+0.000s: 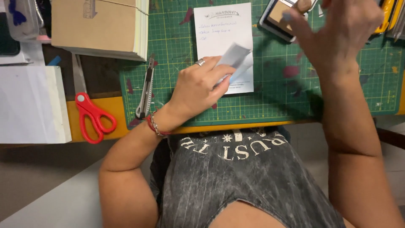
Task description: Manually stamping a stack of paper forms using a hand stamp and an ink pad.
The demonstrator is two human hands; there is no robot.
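My left hand (198, 86) rests on a green cutting mat (270, 97) and grips a small folded piece of white paper (235, 57), held just above a white printed sheet (219, 29) lying on the mat. A ring shows on one finger and a red bracelet on the wrist. My right hand (337, 29) is blurred, raised at the top right of the mat, fingers reaching onto a beige ink pad in a dark case (276, 17). Whether those fingers hold a small object is unclear.
A utility knife (146, 88) lies at the mat's left edge. Red-handled scissors (88, 107) lie on the yellow table edge. A stack of brown card booklets (99, 25) sits top left, a white paper block (31, 103) at far left. Yellow tools (390, 14) sit top right.
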